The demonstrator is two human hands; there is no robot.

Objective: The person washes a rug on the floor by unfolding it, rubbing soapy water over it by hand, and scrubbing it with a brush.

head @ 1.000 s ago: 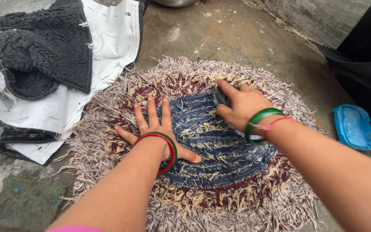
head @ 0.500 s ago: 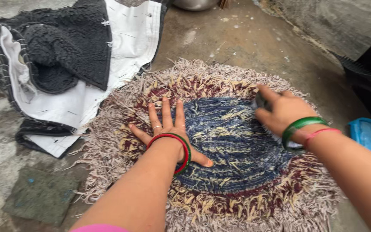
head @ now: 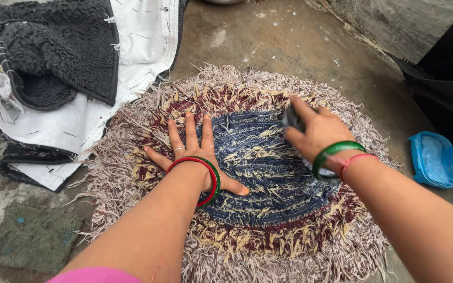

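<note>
A round shaggy rug [head: 268, 230] with a blue middle, a maroon ring and a pale fringe lies flat on the wet concrete floor. My left hand [head: 192, 149] presses flat on its left part, fingers spread, with red and green bangles at the wrist. My right hand [head: 315, 131] is closed on a small dark scrubbing brush [head: 291, 119] that rests on the rug's upper right part. A green bangle and a red thread sit on that wrist.
A dark fluffy mat with white backing [head: 53, 78] lies folded at the upper left, touching the rug's fringe. A blue soap dish [head: 435, 160] sits on the floor at the right, beside a dark tub [head: 446, 78]. A grey patch [head: 32, 238] lies lower left.
My right hand with the brush has shifted across the rug's upper right part, first right, then back left. The left hand stays pressed flat. The view has moved slightly.
</note>
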